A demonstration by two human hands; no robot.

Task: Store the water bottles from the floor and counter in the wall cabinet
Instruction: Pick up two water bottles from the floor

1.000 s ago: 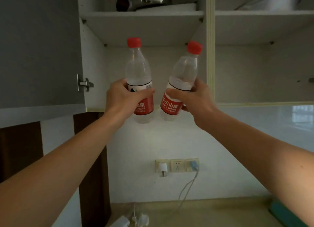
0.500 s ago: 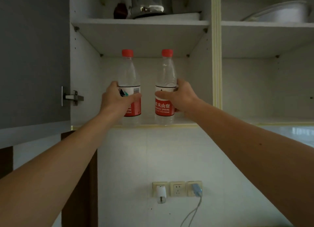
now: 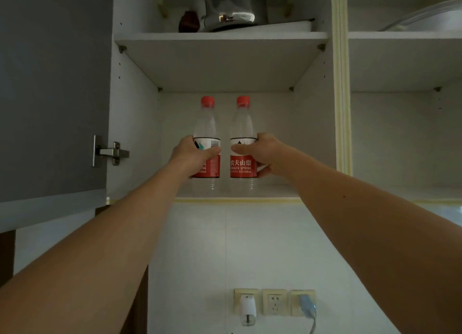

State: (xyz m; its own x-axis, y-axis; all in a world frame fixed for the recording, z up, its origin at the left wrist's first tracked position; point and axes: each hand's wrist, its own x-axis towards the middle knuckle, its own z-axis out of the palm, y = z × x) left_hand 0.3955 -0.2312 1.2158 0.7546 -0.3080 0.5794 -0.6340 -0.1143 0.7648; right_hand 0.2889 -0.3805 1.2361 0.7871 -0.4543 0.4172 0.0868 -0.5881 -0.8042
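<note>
Both bottles now deeper on the wall cabinet's lower shelf (image 3: 275, 187), upright side by side, your left hand (image 3: 190, 156) around the left bottle (image 3: 208, 133), your right hand (image 3: 265, 153) around the right bottle (image 3: 242, 133), kettle (image 3: 232, 8) on the shelf above.

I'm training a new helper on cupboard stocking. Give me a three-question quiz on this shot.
1. True or false: both bottles stand upright.
2. The left hand holds: A) the left bottle B) the kettle C) nothing
3. What colour are the bottle caps?

Key: 1 true. 2 A; the right hand holds the right bottle, both low in the wall cabinet. 3 red.
</note>
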